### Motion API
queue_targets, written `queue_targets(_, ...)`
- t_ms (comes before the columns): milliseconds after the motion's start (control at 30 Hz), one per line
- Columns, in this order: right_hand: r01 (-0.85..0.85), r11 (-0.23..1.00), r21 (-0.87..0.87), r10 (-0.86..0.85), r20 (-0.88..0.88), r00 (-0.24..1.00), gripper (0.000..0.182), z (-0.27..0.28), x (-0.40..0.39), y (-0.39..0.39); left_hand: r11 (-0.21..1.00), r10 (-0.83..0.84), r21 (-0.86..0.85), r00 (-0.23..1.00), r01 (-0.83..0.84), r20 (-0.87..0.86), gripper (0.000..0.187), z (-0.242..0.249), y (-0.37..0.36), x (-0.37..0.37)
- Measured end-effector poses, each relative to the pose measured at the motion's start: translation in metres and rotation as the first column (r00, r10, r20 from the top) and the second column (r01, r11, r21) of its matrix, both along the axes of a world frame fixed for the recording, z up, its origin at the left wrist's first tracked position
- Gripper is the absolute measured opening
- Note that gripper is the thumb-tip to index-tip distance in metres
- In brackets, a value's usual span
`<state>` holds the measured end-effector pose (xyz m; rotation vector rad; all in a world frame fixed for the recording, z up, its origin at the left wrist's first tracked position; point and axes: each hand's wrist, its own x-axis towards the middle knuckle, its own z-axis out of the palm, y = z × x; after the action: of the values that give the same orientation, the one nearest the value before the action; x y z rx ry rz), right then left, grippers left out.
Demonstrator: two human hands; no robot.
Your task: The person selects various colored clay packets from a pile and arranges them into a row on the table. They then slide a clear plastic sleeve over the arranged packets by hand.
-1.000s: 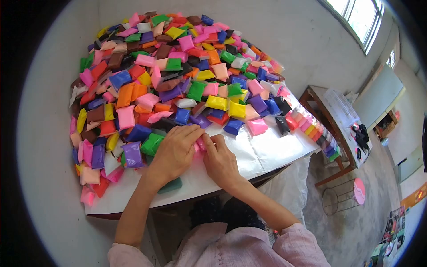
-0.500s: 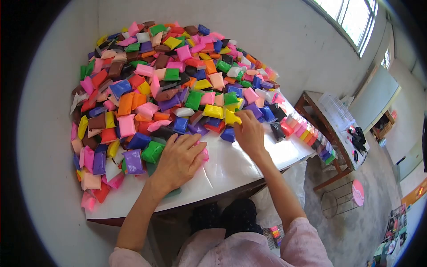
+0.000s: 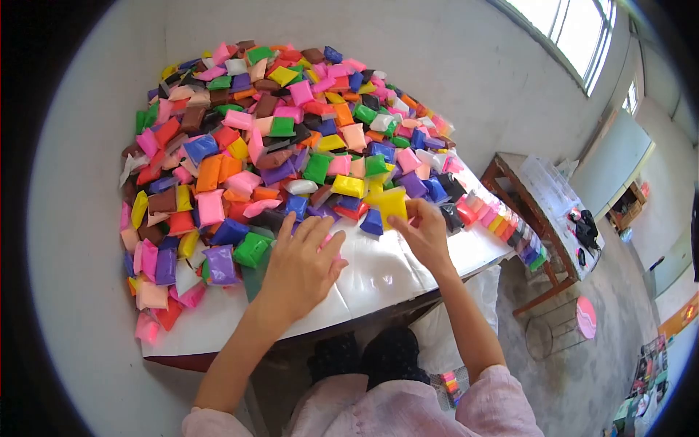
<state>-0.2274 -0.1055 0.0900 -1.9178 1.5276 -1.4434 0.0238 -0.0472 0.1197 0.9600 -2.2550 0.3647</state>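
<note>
A large heap of small plastic packets [image 3: 273, 127] in many colours covers the white table. My right hand [image 3: 428, 237] pinches a yellow packet [image 3: 391, 205] between thumb and fingers at the heap's front edge. Its broad face is turned toward me. Nearer the table's front edge, my left hand [image 3: 300, 273] has its fingers bent over a pink packet [image 3: 334, 245], mostly hidden between fingers and thumb. A dark green flat piece [image 3: 254, 281] shows beside the left wrist. Close to the right hand lie a blue packet [image 3: 372, 222] and a red packet [image 3: 352, 209].
Rows of small coloured packets [image 3: 506, 222] line the right end of the white tabletop [image 3: 378, 273]. Beyond stands a wooden table [image 3: 502, 171] with a clear plastic basket [image 3: 547, 177]. A pink-topped stool [image 3: 585, 317] is on the floor, and a clear bag [image 3: 466, 313] hangs below the table edge.
My right hand has drawn the yellow packet slightly out of the heap and turned it toward me. My left hand has shifted and raised its fingers a little; the pink packet stays with it.
</note>
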Motion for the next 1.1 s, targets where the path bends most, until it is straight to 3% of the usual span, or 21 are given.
queue_targets(67, -0.175, 0.969, 0.177, 0.097, 0.380, 0.920, 0.039, -0.002, 0.006, 0.036, 0.983, -0.030, 0.173, 0.982, 0.063, -0.186, 0.033, 0.008, 0.032, -0.011)
queue_targets(100, -0.125, 0.965, 0.232, 0.029, 0.376, 0.926, 0.040, 0.000, 0.009, 0.055, 0.960, -0.031, 0.260, 0.960, 0.106, -0.277, 0.032, 0.006, 0.046, -0.019)
queue_targets(133, -0.072, 0.954, 0.290, -0.042, 0.368, 0.929, 0.042, -0.004, 0.010, 0.072, 0.956, -0.020, 0.278, 0.965, 0.096, -0.262, 0.031, -0.002, 0.057, -0.029)
queue_targets(200, 0.098, 0.966, 0.241, -0.137, 0.152, 0.979, 0.043, -0.017, 0.017, 0.095, 0.950, -0.004, 0.303, 0.971, 0.079, -0.240, 0.029, -0.020, 0.070, -0.051)
queue_targets(333, 0.128, 0.974, 0.185, -0.117, -0.067, 0.991, 0.037, -0.030, 0.022, 0.114, 0.962, 0.103, 0.272, 0.966, -0.035, -0.236, 0.023, -0.068, 0.058, -0.075)
queue_targets(500, 0.090, 0.992, 0.084, -0.062, -0.292, 0.955, 0.025, -0.017, 0.010, 0.133, 0.981, 0.107, 0.186, 0.942, -0.048, -0.319, 0.014, -0.077, 0.058, -0.083)
queue_targets(700, 0.145, 0.985, -0.092, -0.170, -0.396, 0.902, 0.015, -0.038, 0.008, 0.136, 0.985, 0.072, 0.172, 0.938, -0.013, -0.340, 0.012, -0.082, 0.055, -0.084)
queue_targets(1100, 0.013, 0.978, -0.209, -0.115, -0.484, 0.867, 0.011, -0.050, 0.004, 0.131, 0.986, -0.044, 0.131, 0.924, 0.101, -0.381, 0.010, -0.085, 0.049, -0.080)
